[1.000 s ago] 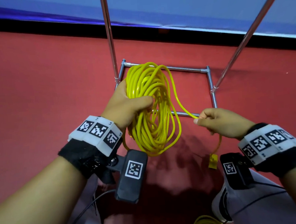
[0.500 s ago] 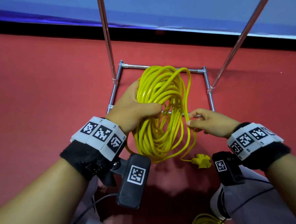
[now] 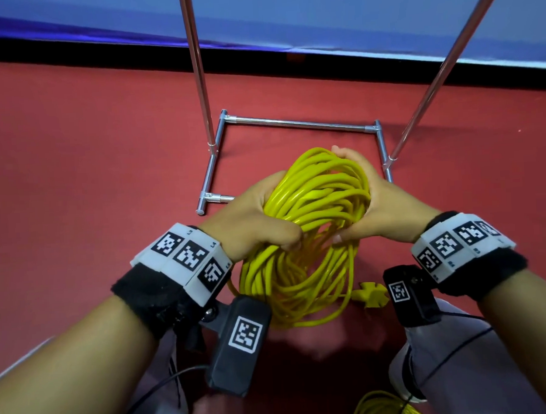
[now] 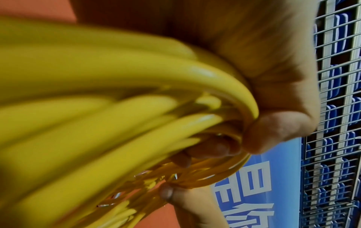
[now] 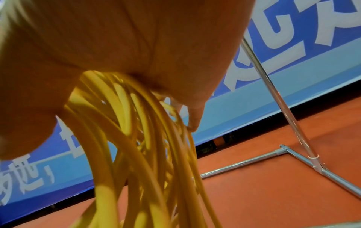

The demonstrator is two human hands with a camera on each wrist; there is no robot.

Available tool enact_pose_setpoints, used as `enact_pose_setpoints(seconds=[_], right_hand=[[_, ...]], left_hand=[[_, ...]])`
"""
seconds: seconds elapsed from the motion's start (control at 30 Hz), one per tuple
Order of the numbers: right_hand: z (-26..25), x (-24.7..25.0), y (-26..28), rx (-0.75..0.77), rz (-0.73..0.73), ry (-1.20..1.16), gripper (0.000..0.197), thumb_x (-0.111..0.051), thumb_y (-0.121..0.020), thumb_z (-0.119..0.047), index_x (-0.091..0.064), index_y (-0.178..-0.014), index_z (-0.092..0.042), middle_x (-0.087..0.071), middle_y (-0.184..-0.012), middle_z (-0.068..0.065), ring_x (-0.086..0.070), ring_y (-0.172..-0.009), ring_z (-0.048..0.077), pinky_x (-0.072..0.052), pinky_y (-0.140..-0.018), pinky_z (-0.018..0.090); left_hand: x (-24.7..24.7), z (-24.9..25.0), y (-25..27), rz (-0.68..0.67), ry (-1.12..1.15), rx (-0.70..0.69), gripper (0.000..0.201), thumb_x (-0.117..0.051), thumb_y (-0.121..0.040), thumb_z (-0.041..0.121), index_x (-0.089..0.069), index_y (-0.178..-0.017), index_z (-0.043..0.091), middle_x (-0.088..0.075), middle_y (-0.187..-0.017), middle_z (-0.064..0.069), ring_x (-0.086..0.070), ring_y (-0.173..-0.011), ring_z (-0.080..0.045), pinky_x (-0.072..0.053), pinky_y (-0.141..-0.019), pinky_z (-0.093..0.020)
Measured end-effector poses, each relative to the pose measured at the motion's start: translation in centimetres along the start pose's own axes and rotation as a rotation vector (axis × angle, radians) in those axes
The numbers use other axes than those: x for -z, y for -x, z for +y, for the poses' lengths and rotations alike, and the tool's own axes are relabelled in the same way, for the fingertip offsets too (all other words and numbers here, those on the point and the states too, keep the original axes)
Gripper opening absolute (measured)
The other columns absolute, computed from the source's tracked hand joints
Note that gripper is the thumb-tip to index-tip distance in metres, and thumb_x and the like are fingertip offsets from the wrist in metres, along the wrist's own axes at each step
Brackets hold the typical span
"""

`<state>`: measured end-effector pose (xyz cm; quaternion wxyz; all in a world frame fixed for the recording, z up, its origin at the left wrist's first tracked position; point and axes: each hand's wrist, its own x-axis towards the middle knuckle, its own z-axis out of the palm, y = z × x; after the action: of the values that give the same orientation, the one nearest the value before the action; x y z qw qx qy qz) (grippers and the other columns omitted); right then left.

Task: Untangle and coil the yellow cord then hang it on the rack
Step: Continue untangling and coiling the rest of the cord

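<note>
You are in what looks like a sports hall or arena. A red floor [image 3: 74, 185] fills most of the frame, a blue banner [image 5: 293, 38] with large white characters runs along its far edge, and rows of blue seats [image 4: 336, 86] behind a wire grille show at the right.

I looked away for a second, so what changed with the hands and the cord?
The right hand let go of the loose strand and now grips the yellow cord coil opposite the left hand. The plug hangs beside the coil. The left hand's grip stayed.
</note>
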<state>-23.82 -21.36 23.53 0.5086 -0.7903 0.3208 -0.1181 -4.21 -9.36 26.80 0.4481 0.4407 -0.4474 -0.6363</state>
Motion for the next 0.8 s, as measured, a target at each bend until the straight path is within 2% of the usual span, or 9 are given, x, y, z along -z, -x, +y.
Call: enact_pose_setpoints(seconds=[0.1, 0.17, 0.23, 0.33, 0.47, 0.57, 0.63, 0.7, 0.8], right_hand=[[-0.8, -0.3, 0.5, 0.010, 0.083, -0.001, 0.083, -0.083, -0.046, -0.002, -0.033, -0.108, -0.029, -0.057, -0.106, -0.009, -0.056, -0.083, -0.009, -0.048, -0.069, 0.010], [-1.2, -0.4, 0.7, 0.006, 0.148, -0.031, 0.066, -0.072, -0.046, -0.008, -0.035, -0.097, -0.025, -0.052, -0.073, -0.010, -0.048, -0.058, -0.001, -0.044, -0.051, 0.016], [-1.4, -0.2, 0.9, 0.026, 0.129, -0.086, 0.072, -0.073, -0.044, -0.012, -0.037, -0.103, -0.030, -0.054, -0.071, -0.013, -0.049, -0.059, 0.003, -0.045, -0.051, 0.019], [-1.6, 0.1, 0.7, 0.068, -0.040, -0.134, 0.099, -0.071, -0.045, -0.014, -0.034, -0.130, -0.047, -0.065, -0.108, -0.006, -0.062, -0.088, 0.009, -0.054, -0.072, 0.026], [-1.3, 0.3, 0.5, 0.058, -0.005, -0.060, 0.081, -0.070, -0.037, -0.025, -0.049, -0.114, -0.040, -0.060, -0.117, 0.003, -0.060, -0.104, 0.014, -0.052, -0.086, 0.034], [-1.6, 0.4, 0.6, 0.062, 0.038, 0.085, 0.070, -0.065, -0.036, -0.034, -0.050, -0.103, -0.043, -0.046, -0.115, -0.008, -0.049, -0.110, 0.012, -0.045, -0.087, 0.015], [-2.3, 0.8, 0.7, 0.080, 0.056, 0.136, 0.065, -0.065, -0.037, -0.036, -0.051, -0.101, -0.039, -0.043, -0.113, -0.016, -0.049, -0.106, 0.005, -0.044, -0.084, 0.010], [-3.0, 1.0, 1.0, 0.077, 0.066, 0.118, 0.055, -0.067, -0.040, -0.033, -0.054, -0.094, -0.038, -0.059, -0.093, -0.015, -0.057, -0.084, 0.003, -0.048, -0.071, 0.019], [-3.3, 0.8, 1.1, 0.046, 0.104, 0.161, 0.039, -0.066, -0.042, -0.036, -0.052, -0.078, -0.037, -0.058, -0.067, -0.009, -0.053, -0.063, 0.007, -0.047, -0.058, 0.030]], left_hand=[[0.0, -0.1, 0.1, -0.044, 0.015, 0.005, 0.075, -0.064, -0.038, 0.007, -0.053, -0.112, 0.008, -0.055, -0.061, -0.006, -0.052, -0.052, -0.016, -0.044, -0.049, -0.024], [0.0, 0.0, 0.2, -0.057, 0.022, 0.009, 0.072, -0.063, -0.037, 0.007, -0.055, -0.108, 0.009, -0.055, -0.061, -0.008, -0.053, -0.052, -0.017, -0.044, -0.050, -0.023], [0.1, 0.2, 0.2, -0.083, 0.029, 0.010, 0.067, -0.062, -0.036, 0.006, -0.057, -0.103, 0.012, -0.055, -0.060, -0.008, -0.055, -0.051, -0.017, -0.045, -0.049, -0.022], [0.3, 0.4, 0.3, -0.135, 0.066, 0.013, 0.064, -0.061, -0.035, 0.005, -0.060, -0.099, 0.014, -0.056, -0.058, -0.005, -0.055, -0.050, -0.014, -0.046, -0.049, -0.021], [0.2, 0.5, 0.4, -0.146, 0.064, 0.020, 0.056, -0.061, -0.037, 0.003, -0.065, -0.091, 0.017, -0.058, -0.059, -0.006, -0.056, -0.051, -0.015, -0.046, -0.050, -0.022], [0.3, 0.4, 0.2, -0.134, -0.002, 0.041, 0.062, -0.063, -0.036, 0.003, -0.058, -0.097, 0.009, -0.057, -0.061, -0.005, -0.055, -0.053, -0.015, -0.044, -0.049, -0.021], [0.4, 0.3, 0.2, -0.147, -0.035, 0.055, 0.067, -0.063, -0.035, -0.001, -0.054, -0.101, 0.006, -0.059, -0.062, -0.003, -0.058, -0.055, -0.014, -0.046, -0.049, -0.022], [0.6, 0.4, 0.2, -0.148, -0.054, 0.068, 0.070, -0.060, -0.034, -0.011, -0.053, -0.102, 0.007, -0.062, -0.063, -0.002, -0.061, -0.057, -0.012, -0.046, -0.049, -0.021], [1.1, 0.4, 0.2, -0.055, -0.120, 0.095, 0.072, -0.061, -0.029, 0.000, -0.058, -0.100, 0.014, -0.057, -0.061, 0.003, -0.054, -0.051, -0.007, -0.039, -0.046, -0.015]])
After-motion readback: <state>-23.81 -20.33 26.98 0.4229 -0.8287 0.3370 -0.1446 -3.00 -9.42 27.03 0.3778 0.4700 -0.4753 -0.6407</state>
